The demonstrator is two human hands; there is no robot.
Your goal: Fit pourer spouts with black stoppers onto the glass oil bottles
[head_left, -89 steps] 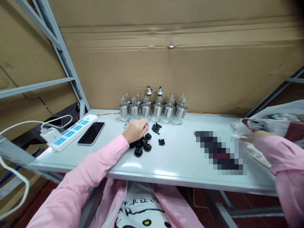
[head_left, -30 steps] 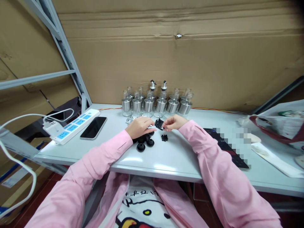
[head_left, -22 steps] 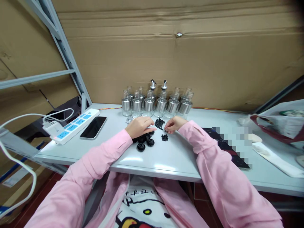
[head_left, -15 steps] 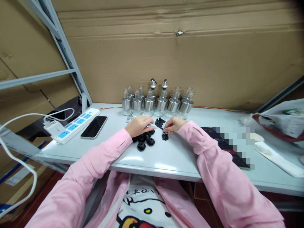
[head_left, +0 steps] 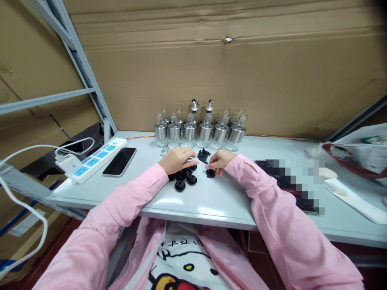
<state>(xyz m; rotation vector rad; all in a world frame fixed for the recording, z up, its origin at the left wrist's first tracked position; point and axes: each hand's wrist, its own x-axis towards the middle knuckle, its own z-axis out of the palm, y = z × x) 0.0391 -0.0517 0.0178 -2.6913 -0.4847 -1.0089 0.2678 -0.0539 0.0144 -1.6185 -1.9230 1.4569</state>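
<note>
My left hand (head_left: pixel 179 159) lies curled over a group of black round stoppers (head_left: pixel 180 185). A small bright, silvery bit shows between its thumb and fingers, too small to make out. Beside it, my right hand (head_left: pixel 219 162) has thumb and forefinger pressed together at a heap of tiny black pieces (head_left: pixel 210 173). Whatever is in that pinch is hidden. Between the hands and slightly farther back is a pile of thin black parts (head_left: pixel 203 154). Part of a clear or silvery piece (head_left: pixel 165 152) shows behind my left hand.
Glass bottles with steel bands (head_left: pixel 190 132) stand in rows at the back, two with pourer spouts (head_left: pixel 209 105). To the left lie a phone (head_left: pixel 120 161) and a power strip (head_left: pixel 98 159). A dark flat item (head_left: pixel 275 173) and a white strip (head_left: pixel 352 199) lie right.
My right hand has shifted a little toward the left, its fingertips now over the edge of the tiny black pieces. My left hand has stayed in place.
</note>
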